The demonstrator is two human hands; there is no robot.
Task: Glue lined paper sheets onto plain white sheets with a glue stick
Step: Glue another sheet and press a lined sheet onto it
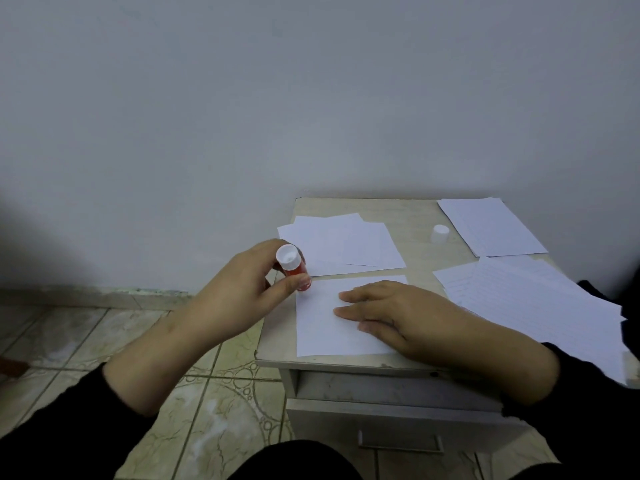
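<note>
- Left hand is gripping the glue stick, thumb and fingers curling round the red barrel; white end is facing up toward the camera, other end is pointing down at the sheet.
- Glue stick is hovering at the top-left corner of the near sheet; long axis is tilting, roughly upright. Cannot tell if the tip is touching paper, thumb is hiding it.
- Near sheet is lying flat at the front edge of the small table, long side running away from the person.
- Stack of white sheets is sitting just behind the near sheet, slightly fanned.
- Right hand is lying flat on the near sheet, fingers straight and together, pointing left, pinning it down.
- Key relation: bare paper is lying right of and below the stick, between stick and right fingertips, so the stroke likely needs to run rightward/toward the person; left hand is nearer.
- Loose white cap is standing further back, well apart from both hands.
- Lined sheets are spreading out right of the right hand; another pile is lying at the far right corner.
</note>
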